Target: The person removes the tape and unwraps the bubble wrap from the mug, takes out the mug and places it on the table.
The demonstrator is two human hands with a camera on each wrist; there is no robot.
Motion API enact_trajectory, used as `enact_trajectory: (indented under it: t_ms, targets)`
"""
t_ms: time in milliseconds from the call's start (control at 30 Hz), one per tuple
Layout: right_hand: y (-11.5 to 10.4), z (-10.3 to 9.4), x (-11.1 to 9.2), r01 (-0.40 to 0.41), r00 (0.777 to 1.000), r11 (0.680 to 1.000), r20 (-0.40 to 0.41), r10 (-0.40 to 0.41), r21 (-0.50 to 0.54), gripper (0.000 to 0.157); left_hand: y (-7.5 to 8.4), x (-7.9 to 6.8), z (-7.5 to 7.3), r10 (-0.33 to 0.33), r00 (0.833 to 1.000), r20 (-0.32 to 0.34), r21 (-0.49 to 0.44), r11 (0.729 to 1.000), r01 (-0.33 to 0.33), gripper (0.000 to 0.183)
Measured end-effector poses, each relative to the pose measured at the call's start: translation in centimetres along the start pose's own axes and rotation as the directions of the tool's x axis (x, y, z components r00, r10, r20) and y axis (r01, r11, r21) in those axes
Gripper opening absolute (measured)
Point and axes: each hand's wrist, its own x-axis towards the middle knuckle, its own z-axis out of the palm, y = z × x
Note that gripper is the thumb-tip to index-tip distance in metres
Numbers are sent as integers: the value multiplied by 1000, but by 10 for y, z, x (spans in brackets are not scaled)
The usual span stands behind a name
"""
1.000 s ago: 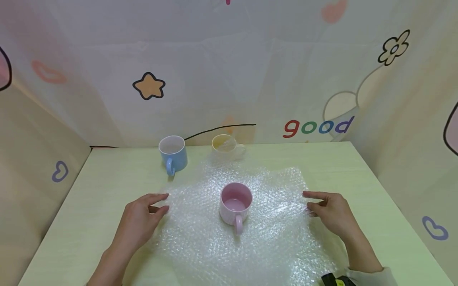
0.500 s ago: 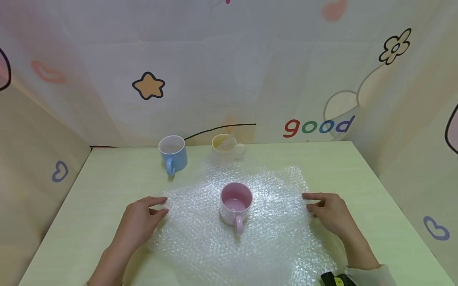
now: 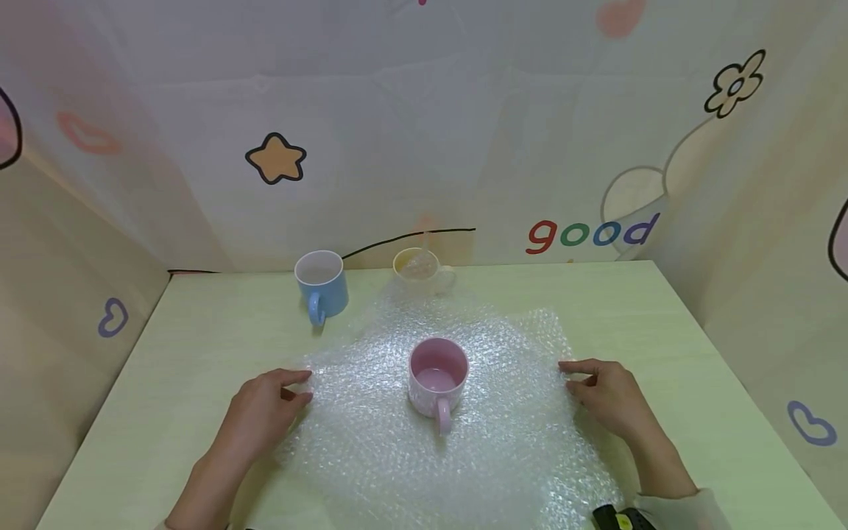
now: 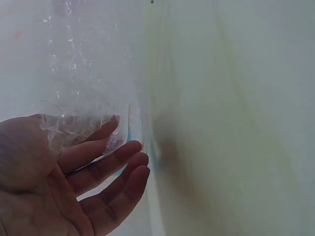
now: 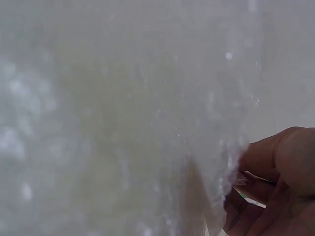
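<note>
A pink mug (image 3: pixel 438 377) stands upright on a sheet of clear bubble wrap (image 3: pixel 371 442), its handle facing the person. At the sheet's left edge, my left hand (image 3: pixel 260 412) holds the wrap between thumb and fingers. The left wrist view shows the bubble wrap (image 4: pixel 83 73) passing in front of the fingers, with the other fingers loosely bent. My right hand (image 3: pixel 612 397) pinches the opposite edge. In the right wrist view, the bubble wrap (image 5: pixel 138 123) fills most of the picture and meets the right hand (image 5: pixel 280 182) at the lower right.
A blue mug (image 3: pixel 322 287) stands at the back left of the table (image 3: pixel 199 324). Beside it, a yellow mug (image 3: pixel 402 265) is partly covered by clear wrap. A printed curtain (image 3: pixel 424 147) hangs behind. A black device (image 3: pixel 623 517) sits by the right sleeve.
Both hands have shifted slightly toward the person, along the side edges of the bubble wrap. The three mugs stay where they were.
</note>
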Motion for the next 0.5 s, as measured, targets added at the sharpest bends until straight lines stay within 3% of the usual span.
enact_trajectory:
  t_ms: [500]
  targets:
    - [0,3,0,74,997,994,-27,-76,-77,34,-2,-3,3,62,998,-4,47,997,-62,43]
